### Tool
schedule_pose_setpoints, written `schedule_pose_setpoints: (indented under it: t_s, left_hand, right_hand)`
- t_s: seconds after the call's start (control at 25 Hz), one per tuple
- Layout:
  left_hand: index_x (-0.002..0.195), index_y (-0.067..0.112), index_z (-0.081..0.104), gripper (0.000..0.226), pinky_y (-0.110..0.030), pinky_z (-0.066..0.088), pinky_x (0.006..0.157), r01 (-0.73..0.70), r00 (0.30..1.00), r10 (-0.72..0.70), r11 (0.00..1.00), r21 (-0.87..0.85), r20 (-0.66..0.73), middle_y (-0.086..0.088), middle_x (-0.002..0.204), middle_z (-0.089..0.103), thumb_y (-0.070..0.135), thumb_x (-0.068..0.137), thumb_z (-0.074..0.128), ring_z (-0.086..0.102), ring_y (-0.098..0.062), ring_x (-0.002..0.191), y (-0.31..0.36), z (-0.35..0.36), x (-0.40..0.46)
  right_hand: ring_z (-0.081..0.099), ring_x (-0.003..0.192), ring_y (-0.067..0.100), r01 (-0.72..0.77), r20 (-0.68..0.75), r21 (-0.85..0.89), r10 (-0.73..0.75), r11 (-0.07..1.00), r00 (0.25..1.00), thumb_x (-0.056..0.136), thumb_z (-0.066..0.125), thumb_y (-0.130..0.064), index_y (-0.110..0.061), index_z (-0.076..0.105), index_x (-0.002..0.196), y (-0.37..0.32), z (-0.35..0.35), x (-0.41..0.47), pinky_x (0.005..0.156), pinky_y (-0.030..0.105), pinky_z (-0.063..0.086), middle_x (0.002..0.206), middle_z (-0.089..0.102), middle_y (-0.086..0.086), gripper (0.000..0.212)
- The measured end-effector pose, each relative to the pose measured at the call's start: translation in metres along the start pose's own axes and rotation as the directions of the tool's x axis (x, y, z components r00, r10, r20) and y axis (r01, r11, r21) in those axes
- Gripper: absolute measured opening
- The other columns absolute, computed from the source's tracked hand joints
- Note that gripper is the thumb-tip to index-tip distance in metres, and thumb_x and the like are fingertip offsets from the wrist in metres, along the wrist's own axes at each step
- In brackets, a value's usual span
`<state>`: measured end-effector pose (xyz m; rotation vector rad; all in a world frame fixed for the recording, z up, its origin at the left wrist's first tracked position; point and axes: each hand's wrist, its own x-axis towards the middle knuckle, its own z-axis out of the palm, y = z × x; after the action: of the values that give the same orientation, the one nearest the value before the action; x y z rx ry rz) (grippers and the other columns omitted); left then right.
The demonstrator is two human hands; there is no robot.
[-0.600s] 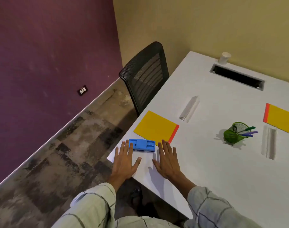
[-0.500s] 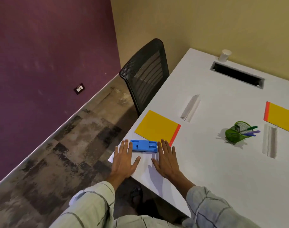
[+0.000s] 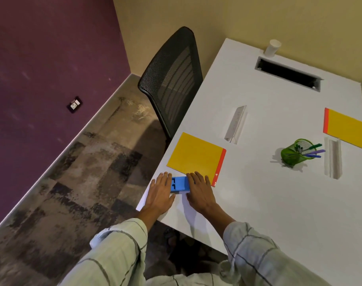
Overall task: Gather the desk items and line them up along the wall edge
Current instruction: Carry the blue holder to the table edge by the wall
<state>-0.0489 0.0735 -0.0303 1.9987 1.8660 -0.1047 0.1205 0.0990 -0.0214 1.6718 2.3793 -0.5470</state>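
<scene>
A small blue plastic tray (image 3: pixel 180 184) lies at the near left corner of the white desk (image 3: pixel 258 199). My left hand (image 3: pixel 160 191) and my right hand (image 3: pixel 199 190) lie flat on the desk, fingers stretched out, each covering one end of the tray. Just beyond them is a yellow notebook with a red spine (image 3: pixel 194 156). A second yellow notebook (image 3: pixel 348 130) sits at the far right. A green mesh pen cup (image 3: pixel 293 153) lies tipped over with pens sticking out. Two white folded strips (image 3: pixel 236 123) (image 3: pixel 332 159) rest on the desk.
A white paper cup (image 3: pixel 272 48) stands at the far edge against the beige wall, beside a dark cable slot (image 3: pixel 288 73). A black mesh chair (image 3: pixel 171 79) is pushed against the desk's left side. Patterned carpet and a purple wall are to the left.
Both hands have slid inward and forward onto the ends of the blue tray, so less of it shows. The view has shifted closer to the desk.
</scene>
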Motion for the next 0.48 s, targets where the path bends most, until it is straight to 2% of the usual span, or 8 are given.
schedule_pose_setpoints:
  t_s: [0.12, 0.28, 0.48]
  left_hand:
    - [0.15, 0.011, 0.02, 0.079, -0.039, 0.028, 0.118, -0.007, 1.0, 0.007, 1.0, 0.005, 0.01, -0.009, 0.154, 0.031, 0.034, 0.088, 0.064, 0.028, -0.025, 0.143, -0.004, 0.004, 0.006]
    - [0.147, 0.009, 0.029, 0.069, -0.034, 0.042, 0.104, -0.041, 0.999, 0.041, 0.998, -0.048, -0.003, -0.01, 0.143, 0.044, 0.022, 0.089, 0.064, 0.042, -0.023, 0.128, -0.01, 0.003, 0.012]
    - [0.144, 0.008, 0.034, 0.064, -0.036, 0.046, 0.101, -0.124, 0.992, 0.122, 0.986, -0.113, -0.027, -0.011, 0.14, 0.046, 0.021, 0.09, 0.065, 0.045, -0.024, 0.123, -0.009, -0.006, 0.013]
  right_hand:
    - [0.03, 0.143, 0.029, -0.021, -0.013, 0.024, 0.022, 0.999, 1.0, 0.093, 0.061, -0.019, -0.015, 0.03, 0.149, 0.001, 0.004, 0.007, 0.119, 0.051, 0.021, 0.152, 0.037, 0.009, 0.064]
    - [0.04, 0.133, 0.029, -0.008, -0.033, 0.109, 0.012, 0.994, 0.999, 0.09, 0.066, -0.012, -0.012, 0.04, 0.142, 0.004, 0.001, 0.011, 0.108, 0.041, 0.04, 0.144, 0.047, 0.012, 0.058]
    - [0.045, 0.128, 0.028, 0.006, -0.06, 0.161, 0.004, 0.987, 0.998, 0.09, 0.067, -0.018, -0.012, 0.045, 0.138, 0.015, -0.008, 0.002, 0.1, 0.039, 0.045, 0.14, 0.051, 0.011, 0.053]
